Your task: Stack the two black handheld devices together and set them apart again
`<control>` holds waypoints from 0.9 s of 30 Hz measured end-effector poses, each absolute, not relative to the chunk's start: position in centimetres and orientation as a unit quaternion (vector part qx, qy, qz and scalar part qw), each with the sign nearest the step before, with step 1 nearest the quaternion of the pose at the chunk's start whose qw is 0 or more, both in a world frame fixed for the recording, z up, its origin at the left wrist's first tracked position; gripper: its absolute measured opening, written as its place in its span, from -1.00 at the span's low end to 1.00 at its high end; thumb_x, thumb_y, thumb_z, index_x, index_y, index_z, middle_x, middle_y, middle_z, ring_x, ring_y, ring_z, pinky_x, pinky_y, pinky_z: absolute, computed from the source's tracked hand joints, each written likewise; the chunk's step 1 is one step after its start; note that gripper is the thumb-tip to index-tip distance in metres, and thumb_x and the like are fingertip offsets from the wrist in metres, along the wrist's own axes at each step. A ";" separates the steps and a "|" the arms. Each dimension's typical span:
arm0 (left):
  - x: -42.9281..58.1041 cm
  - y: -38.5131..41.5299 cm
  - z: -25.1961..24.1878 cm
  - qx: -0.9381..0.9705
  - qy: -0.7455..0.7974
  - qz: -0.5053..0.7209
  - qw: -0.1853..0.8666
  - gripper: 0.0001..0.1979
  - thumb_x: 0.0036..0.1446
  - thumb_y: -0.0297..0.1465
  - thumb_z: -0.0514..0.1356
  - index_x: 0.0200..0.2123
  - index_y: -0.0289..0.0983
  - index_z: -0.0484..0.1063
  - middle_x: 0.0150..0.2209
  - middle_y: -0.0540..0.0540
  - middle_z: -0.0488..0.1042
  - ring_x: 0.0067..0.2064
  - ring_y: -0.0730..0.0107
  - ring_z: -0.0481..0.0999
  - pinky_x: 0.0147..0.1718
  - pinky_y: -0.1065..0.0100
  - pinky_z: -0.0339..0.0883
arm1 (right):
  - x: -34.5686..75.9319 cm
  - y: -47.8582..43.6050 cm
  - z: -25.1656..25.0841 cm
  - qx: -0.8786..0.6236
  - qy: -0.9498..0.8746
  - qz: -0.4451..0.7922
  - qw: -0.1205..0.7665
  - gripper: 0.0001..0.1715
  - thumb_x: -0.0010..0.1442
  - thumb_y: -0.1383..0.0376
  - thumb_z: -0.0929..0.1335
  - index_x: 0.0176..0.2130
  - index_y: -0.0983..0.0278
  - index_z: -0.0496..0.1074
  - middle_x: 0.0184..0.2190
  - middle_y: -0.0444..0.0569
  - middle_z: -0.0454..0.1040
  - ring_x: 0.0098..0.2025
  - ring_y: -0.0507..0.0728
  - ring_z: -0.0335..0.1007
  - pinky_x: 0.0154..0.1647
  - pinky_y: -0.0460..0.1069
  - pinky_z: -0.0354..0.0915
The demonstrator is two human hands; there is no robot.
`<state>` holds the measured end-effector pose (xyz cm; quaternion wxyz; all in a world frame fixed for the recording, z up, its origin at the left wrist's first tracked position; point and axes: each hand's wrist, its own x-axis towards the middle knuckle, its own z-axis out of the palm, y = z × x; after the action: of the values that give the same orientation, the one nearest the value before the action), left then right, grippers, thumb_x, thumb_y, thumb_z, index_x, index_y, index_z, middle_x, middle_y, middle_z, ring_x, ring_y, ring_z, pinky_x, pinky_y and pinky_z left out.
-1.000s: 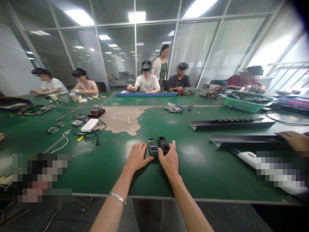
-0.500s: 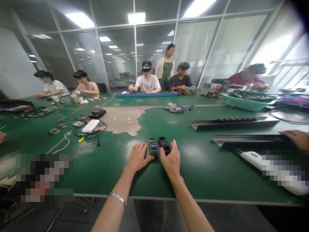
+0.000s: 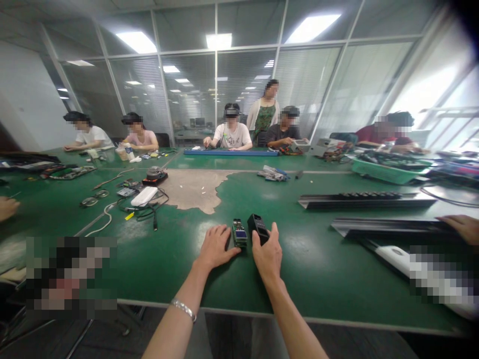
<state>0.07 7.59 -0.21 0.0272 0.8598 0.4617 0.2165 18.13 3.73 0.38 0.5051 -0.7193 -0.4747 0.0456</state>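
Two small parts lie close together on the green table (image 3: 307,269) in front of me. One is a little circuit board with a blue screen (image 3: 239,233); the other is a black oblong casing (image 3: 258,228). My left hand (image 3: 215,247) rests flat on the table, fingers stretched out, its fingertips against the near end of the circuit board. My right hand (image 3: 267,252) has thumb and fingers closed round the black casing, which is tilted up at its far end.
Long black metal rails (image 3: 364,199) lie to the right, where another person's hand (image 3: 464,227) rests. A white box with cables (image 3: 144,197) sits left of centre. A bare worn patch (image 3: 192,187) marks the table. Several people sit along the far side.
My right hand has closed round the black casing and tipped it up off the table. The view has shifted slightly; my left hand stays by the board.
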 end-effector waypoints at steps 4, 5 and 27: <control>0.0 7.5 -0.2 0.857 0.465 0.221 0.039 -0.24 0.17 0.10 0.23 0.29 -0.20 0.27 0.31 -0.22 0.30 0.32 -0.03 0.23 0.31 0.01 0.06 | 17.5 3.3 1.7 -0.675 -0.484 0.036 0.556 -0.01 0.27 -0.06 0.27 0.43 0.43 -0.02 0.12 0.29 0.47 0.12 0.39 0.43 0.14 0.24 0.30; 0.0 7.5 -0.3 0.857 0.464 0.221 0.043 -0.22 0.17 0.11 0.22 0.30 -0.21 0.26 0.32 -0.23 0.29 0.33 -0.03 0.22 0.32 0.00 0.04 | 17.3 3.2 2.0 -0.667 -0.491 0.031 0.560 -0.01 0.27 -0.07 0.27 0.43 0.42 -0.03 0.12 0.28 0.47 0.13 0.38 0.42 0.15 0.24 0.29; -0.1 7.6 -0.3 0.861 0.444 0.239 0.069 -0.15 0.08 0.00 0.26 0.34 -0.27 0.15 0.29 -0.26 0.32 0.30 -0.06 0.25 0.30 -0.03 0.04 | 13.7 3.5 2.7 -0.706 -0.599 -0.073 0.371 -0.14 0.35 0.09 0.27 0.40 0.50 -0.01 -0.03 0.31 0.54 -0.08 0.36 0.52 -0.06 0.15 0.35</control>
<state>-0.11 7.65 -0.30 0.0693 0.8606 0.4443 0.2392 13.66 3.54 2.75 0.3709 -0.7063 -0.5985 -0.0734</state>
